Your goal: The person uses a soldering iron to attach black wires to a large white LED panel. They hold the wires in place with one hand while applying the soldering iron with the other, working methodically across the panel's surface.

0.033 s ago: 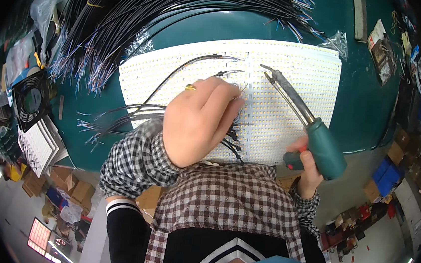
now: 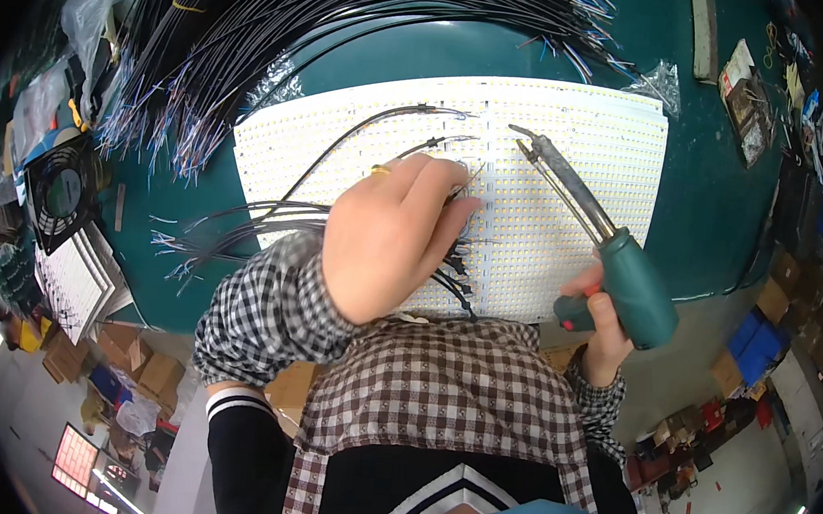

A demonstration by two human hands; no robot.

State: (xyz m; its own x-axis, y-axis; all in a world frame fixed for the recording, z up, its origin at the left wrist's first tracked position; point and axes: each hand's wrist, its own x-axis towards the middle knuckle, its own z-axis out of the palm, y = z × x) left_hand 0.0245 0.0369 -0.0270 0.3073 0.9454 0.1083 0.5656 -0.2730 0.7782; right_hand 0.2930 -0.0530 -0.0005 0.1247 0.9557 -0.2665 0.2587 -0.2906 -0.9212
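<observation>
White boards set with rows of small yellow LEDs (image 2: 581,223) lie stacked on the green table. Over their middle, my left hand (image 2: 374,234), with a ring on one finger, is closed in a pinch. A thin wire end (image 2: 479,173) shows at its fingertips; the rest of that wire is hidden by the hand. Black cables (image 2: 343,140) run across the board beside this hand, their stripped ends at the central seam. My right hand (image 2: 605,338) grips a green soldering gun (image 2: 638,292) by its handle. The gun's metal tip (image 2: 520,137) is above the board, pointing to the upper left.
A large bundle of black cables (image 2: 285,21) with bare coloured ends curves over the table's far left. At the left edge are a black fan (image 2: 60,189) and a stack of white sheets (image 2: 81,282). A worn small box (image 2: 746,100) lies at the far right.
My left hand has shifted very slightly to the right, still pinched. The right hand and the soldering gun stay practically where they were.
</observation>
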